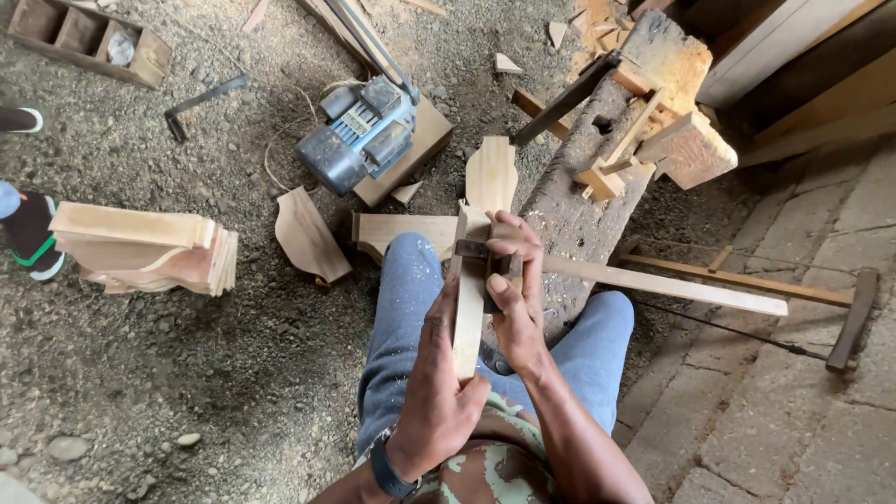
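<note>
Hands both closed: left hand [439, 392] grips the lower end of an upright wooden strip [469, 299] over the knees; right hand [513, 289] wraps a small dark tool [474, 250] pressed against it. Left on the dirt floor [187, 373]: stacked cut boards [145, 250], blue motor [359, 135]. Right: long slat [672, 285], hammer [845, 322].

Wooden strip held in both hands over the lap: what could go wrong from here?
1. The left hand grips the wooden strip low while the right hand presses a small dark tool near its top; a slip could bring the tool toward the fingers.
2. The strip rests over the knee, unclamped, so it may twist.
3. The long slat beside the right hand could be knocked.
</note>
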